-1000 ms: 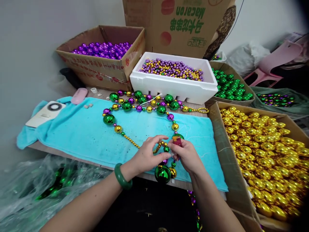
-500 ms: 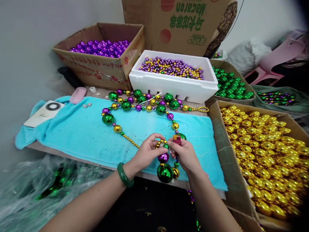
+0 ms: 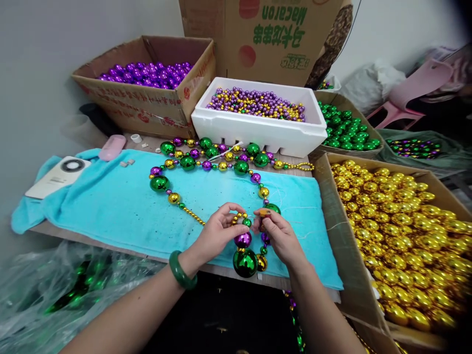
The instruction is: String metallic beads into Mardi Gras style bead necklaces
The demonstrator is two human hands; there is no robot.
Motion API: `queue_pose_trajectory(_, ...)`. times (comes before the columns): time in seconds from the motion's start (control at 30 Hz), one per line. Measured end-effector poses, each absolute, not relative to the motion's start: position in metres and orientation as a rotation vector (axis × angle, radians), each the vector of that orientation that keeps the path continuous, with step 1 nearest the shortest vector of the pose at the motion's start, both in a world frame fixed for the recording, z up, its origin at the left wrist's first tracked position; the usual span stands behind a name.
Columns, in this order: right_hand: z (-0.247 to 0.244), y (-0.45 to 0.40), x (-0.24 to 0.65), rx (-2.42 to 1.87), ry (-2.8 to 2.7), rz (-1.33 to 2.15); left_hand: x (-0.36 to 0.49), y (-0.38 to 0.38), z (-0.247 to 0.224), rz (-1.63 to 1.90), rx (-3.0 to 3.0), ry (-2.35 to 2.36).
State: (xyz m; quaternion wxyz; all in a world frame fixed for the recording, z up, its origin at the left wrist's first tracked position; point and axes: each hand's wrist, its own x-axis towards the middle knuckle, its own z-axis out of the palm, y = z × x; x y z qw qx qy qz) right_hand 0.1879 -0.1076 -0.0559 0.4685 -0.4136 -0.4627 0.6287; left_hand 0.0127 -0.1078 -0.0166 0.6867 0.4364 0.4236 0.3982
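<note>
My left hand is closed on a bead necklace, pinching its small gold beads beside a green one. Large purple, green and gold beads hang below the fingers over the towel's front edge. Close by on the right, my right hand is closed round a small lighter with an orange top, its fingertips near the held beads. From the hands the strand loops back across the blue towel, with a big green bead at its left. Whether a thread runs between the fingertips is too small to tell.
Behind the towel stand a carton of purple beads and a white foam box of small mixed beads. Cartons of green beads and gold beads are at the right. A phone lies on the towel's left end.
The lighter has tipped in my right hand, its orange top now turned toward the held beads. My left hand keeps its pinch. The whole view has shifted slightly.
</note>
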Motion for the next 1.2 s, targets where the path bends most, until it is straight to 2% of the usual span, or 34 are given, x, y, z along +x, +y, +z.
queue_pose_trajectory(0.13, -0.053, -0.107, 0.185, -1.01, -0.933, 1.7, 0.016, -0.109, -0.012, 0.874, 0.961, 0.951)
queue_pose_trajectory(0.8, -0.053, -0.097, 0.193, -0.984, -1.075, 1.674, 0.016, -0.111, -0.008, 0.855, 0.935, 0.974)
queue_pose_trajectory(1.03, -0.05, -0.097, 0.184, -0.918, -0.88, 1.739, 0.019, -0.112, -0.007, 0.882, 0.956, 0.946)
queue_pose_trajectory(1.2, -0.049, -0.097, 0.182, -0.924, -0.933, 1.745, 0.019, -0.113, -0.005, 0.878, 0.985, 0.96)
